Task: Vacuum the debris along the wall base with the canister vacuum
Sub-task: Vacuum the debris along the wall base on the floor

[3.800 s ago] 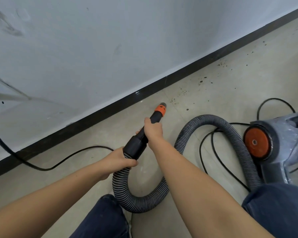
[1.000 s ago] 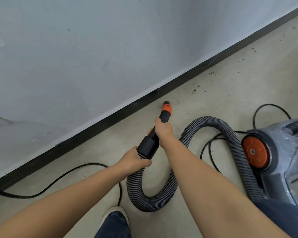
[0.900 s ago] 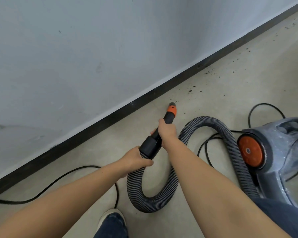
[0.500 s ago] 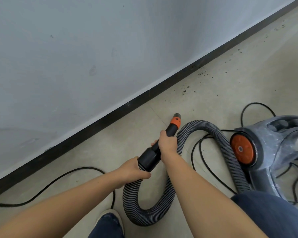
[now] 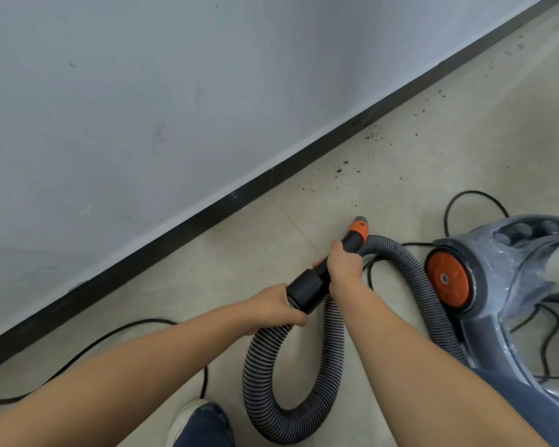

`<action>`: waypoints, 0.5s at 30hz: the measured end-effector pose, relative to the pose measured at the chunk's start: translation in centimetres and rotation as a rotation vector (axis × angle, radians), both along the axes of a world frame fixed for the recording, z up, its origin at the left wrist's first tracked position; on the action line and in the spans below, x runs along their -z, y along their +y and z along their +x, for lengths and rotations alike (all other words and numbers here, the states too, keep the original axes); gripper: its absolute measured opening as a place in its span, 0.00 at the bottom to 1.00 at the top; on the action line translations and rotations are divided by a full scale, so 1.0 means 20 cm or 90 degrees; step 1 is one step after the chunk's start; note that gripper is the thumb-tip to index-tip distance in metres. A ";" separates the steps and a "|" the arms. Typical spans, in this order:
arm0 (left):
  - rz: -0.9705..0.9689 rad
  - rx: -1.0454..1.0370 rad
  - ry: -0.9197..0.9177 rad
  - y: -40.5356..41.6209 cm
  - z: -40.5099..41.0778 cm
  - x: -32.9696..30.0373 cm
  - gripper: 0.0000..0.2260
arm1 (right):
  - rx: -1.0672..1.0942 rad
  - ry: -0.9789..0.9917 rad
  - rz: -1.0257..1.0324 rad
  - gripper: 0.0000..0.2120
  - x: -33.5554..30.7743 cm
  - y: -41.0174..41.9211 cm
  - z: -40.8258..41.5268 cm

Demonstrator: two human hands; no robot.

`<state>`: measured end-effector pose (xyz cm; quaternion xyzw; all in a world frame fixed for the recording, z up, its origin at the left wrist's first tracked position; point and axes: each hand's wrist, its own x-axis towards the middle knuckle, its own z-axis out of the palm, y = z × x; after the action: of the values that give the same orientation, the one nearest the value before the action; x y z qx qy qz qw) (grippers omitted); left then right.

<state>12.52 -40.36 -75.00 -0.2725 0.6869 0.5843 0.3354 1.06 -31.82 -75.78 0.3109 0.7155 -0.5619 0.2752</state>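
Observation:
My right hand point(image 5: 344, 264) grips the black nozzle point(image 5: 352, 240) just behind its orange tip, which points at the floor a short way off the black skirting point(image 5: 271, 175). My left hand point(image 5: 276, 309) holds the black cuff point(image 5: 307, 290) where the ribbed grey hose point(image 5: 265, 382) begins. The hose loops round to the grey canister vacuum point(image 5: 504, 285) with its orange wheel on the right. Dark debris point(image 5: 339, 171) lies scattered on the floor along the skirting, ahead and to the right of the tip.
A black power cord point(image 5: 110, 333) runs over the floor at the left, and more cord point(image 5: 465, 196) loops behind the canister. My shoe point(image 5: 188, 417) and trouser leg are at the bottom edge. The grey wall point(image 5: 142, 108) fills the upper left.
The nozzle tip has drawn back from the skirting towards me and to the right. The view has shifted, with the debris patch now further ahead of the tip. Both hands keep their hold.

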 end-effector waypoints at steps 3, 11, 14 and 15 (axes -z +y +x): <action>0.015 0.008 -0.003 0.06 -0.05 0.01 0.13 | -0.026 0.009 0.042 0.10 0.00 0.07 -0.04; -0.016 -0.115 0.000 0.12 -0.01 0.08 0.16 | -0.097 0.015 -0.015 0.10 0.00 0.01 -0.08; -0.023 -0.123 0.006 0.10 -0.01 0.08 0.18 | -0.098 0.003 -0.032 0.08 0.02 -0.02 -0.09; -0.022 -0.129 0.006 0.11 -0.01 0.08 0.17 | -0.101 0.001 -0.032 0.08 0.02 -0.02 -0.08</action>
<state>12.38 -38.19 -76.66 -0.3435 0.6675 0.6045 0.2667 -0.63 -32.15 -76.11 0.2459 0.7237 -0.5562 0.3263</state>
